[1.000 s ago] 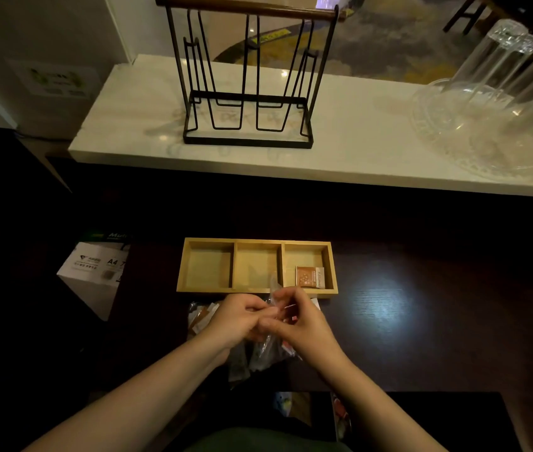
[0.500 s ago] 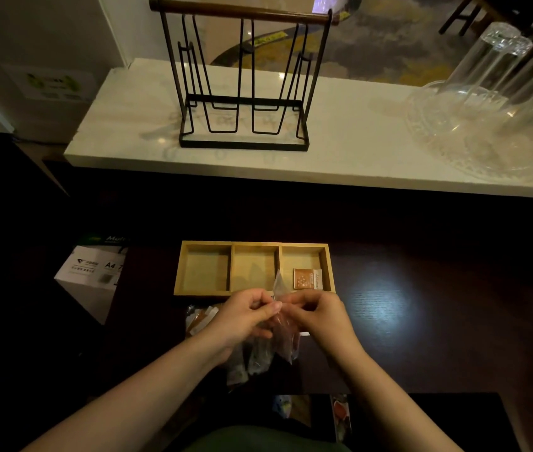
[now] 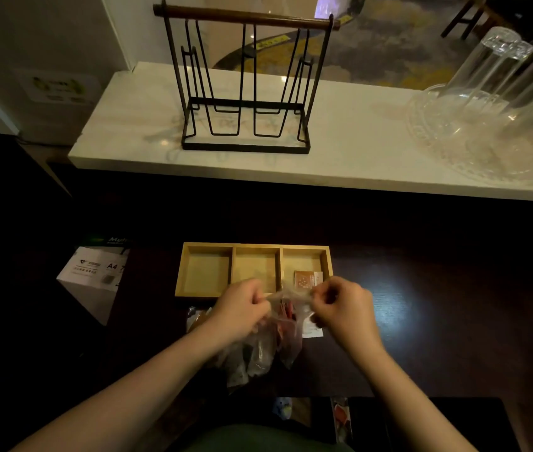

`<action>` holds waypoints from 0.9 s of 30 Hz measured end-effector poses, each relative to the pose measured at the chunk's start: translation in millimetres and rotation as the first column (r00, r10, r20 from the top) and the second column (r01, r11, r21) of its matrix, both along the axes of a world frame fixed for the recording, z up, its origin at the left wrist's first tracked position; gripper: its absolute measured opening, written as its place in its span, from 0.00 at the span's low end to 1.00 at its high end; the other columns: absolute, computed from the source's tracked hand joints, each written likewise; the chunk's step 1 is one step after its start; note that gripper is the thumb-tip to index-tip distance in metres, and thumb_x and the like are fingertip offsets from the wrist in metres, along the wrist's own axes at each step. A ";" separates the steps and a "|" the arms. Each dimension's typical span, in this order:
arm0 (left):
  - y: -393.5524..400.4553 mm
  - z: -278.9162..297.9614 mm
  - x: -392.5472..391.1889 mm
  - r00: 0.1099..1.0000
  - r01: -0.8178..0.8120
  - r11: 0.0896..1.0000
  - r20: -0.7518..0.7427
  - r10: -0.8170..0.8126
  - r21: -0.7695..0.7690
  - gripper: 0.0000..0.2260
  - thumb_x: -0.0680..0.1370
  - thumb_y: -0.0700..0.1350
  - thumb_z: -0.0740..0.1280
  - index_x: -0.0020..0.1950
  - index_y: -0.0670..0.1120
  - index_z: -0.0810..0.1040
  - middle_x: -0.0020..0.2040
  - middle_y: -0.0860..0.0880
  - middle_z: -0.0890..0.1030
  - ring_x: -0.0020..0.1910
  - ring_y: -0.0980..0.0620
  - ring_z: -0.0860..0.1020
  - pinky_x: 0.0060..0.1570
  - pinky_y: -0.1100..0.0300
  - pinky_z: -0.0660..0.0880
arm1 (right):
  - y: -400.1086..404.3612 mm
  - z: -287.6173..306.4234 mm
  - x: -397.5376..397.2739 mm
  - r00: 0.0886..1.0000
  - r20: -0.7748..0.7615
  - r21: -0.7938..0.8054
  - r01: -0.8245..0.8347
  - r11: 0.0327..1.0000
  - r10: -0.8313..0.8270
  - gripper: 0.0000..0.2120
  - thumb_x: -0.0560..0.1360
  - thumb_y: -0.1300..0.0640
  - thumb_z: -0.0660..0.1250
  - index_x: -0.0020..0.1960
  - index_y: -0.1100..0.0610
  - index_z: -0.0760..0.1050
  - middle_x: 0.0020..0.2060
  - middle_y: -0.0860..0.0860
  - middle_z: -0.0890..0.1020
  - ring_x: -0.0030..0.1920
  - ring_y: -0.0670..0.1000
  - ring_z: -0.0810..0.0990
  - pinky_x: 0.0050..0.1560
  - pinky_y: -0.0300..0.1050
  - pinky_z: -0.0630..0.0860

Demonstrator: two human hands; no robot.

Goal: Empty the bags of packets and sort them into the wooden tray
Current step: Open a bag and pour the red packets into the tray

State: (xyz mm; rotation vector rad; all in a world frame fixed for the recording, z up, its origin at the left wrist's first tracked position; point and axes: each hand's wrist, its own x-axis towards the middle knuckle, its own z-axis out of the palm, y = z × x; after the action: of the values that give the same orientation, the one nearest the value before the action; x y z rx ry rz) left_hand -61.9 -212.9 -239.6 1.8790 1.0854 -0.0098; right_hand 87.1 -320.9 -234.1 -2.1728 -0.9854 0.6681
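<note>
The left hand (image 3: 242, 309) and the right hand (image 3: 343, 308) are both curled, each pinching one side of the mouth of a clear crinkled plastic bag (image 3: 286, 324) stretched between them. The bag hangs below the hands over the dark wooden surface (image 3: 421, 321), reddish packets showing inside. Just beyond the hands lies the pale three-compartment wooden tray (image 3: 255, 246); its right compartment holds one brown-and-white square packet (image 3: 307, 279), close to the right hand's knuckles.

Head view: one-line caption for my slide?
Both hands pull open a clear bag before a wooden tray holding one packet.
</note>
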 end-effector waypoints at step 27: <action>24.7 16.8 -17.8 0.935 0.029 0.976 0.351 0.050 -0.217 0.09 0.76 0.38 0.66 0.36 0.44 0.74 0.33 0.47 0.80 0.35 0.51 0.79 0.41 0.58 0.77 | 26.7 12.2 -28.3 0.671 0.519 -0.071 -0.584 0.809 0.530 0.16 0.76 0.42 0.63 0.61 0.47 0.70 0.46 0.46 0.82 0.42 0.48 0.81 0.35 0.38 0.65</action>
State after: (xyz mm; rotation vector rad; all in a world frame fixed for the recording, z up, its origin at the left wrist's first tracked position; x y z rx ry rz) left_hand -79.7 -188.3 -222.7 1.5984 0.8089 0.2022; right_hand 58.8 -294.2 -221.9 -1.9808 -1.9876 0.2612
